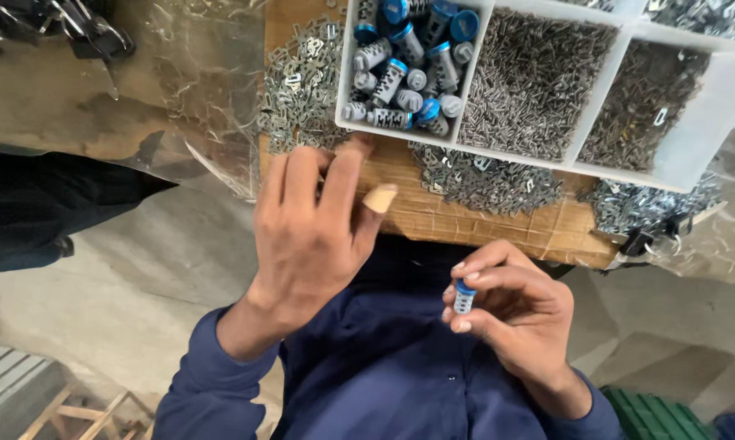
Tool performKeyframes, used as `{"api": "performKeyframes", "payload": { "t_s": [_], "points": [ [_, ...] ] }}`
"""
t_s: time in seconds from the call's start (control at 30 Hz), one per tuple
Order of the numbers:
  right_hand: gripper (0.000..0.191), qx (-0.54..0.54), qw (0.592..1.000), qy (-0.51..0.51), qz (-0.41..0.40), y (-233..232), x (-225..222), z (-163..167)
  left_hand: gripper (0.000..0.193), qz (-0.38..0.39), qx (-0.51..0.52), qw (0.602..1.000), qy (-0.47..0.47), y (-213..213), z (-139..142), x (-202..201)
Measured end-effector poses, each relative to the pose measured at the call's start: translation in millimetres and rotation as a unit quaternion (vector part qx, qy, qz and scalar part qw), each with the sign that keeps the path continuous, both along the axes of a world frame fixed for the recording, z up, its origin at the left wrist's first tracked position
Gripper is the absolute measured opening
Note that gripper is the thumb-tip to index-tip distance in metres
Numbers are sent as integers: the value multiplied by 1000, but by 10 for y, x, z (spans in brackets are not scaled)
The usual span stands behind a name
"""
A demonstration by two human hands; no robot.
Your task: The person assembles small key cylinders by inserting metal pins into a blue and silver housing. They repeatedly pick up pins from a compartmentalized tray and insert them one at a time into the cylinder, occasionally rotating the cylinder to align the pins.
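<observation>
My right hand (pixel 514 314) holds a small silver cylinder with a blue cap (pixel 463 297) between thumb and fingers, close to my chest. My left hand (pixel 314 224) reaches forward over the wooden board (pixel 465 218), fingertips touching the pile of small flat metal plates (pixel 302 85) by the white tray's near edge. Its thumb wears a tan bandage. Whether it pinches a plate is hidden. The white divided tray (pixel 583 163) holds several blue-capped cylinders (pixel 404 65) in its left compartment.
Two other tray compartments hold tiny metal pins (pixel 534 81) and dark small parts (pixel 644 106). More flat plates (pixel 485 179) lie under the tray's front edge. Clear plastic sheeting (pixel 188 90) covers the left table. A green crate (pixel 657 415) sits on the floor.
</observation>
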State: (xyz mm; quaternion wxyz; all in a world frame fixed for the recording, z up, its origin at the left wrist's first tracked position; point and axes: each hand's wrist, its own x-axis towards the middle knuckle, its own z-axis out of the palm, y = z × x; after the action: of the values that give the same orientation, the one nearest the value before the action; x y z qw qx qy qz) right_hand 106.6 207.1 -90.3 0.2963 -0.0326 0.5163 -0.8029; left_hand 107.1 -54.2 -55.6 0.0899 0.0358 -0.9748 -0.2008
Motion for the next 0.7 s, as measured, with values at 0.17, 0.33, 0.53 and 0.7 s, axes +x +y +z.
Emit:
{"api": "performKeyframes", "payload": {
  "t_s": [0.17, 0.33, 0.53, 0.7],
  "points": [
    [34, -6, 1000, 4, -5, 0, -15, 29, 47, 3, -15, 1000, 1, -3, 14, -15],
    [32, -20, 999, 18, 18, -27, -28, 48, 48, 6, 25, 1000, 15, -14, 45, -39],
    [31, -3, 1000, 8, 27, -53, -15, 67, 44, 11, 2, 1000, 13, 10, 20, -61],
    [30, -13, 1000, 17, 16, -41, -33, 67, 41, 16, 77, 997, 26, -10, 32, -21]
  ]
}}
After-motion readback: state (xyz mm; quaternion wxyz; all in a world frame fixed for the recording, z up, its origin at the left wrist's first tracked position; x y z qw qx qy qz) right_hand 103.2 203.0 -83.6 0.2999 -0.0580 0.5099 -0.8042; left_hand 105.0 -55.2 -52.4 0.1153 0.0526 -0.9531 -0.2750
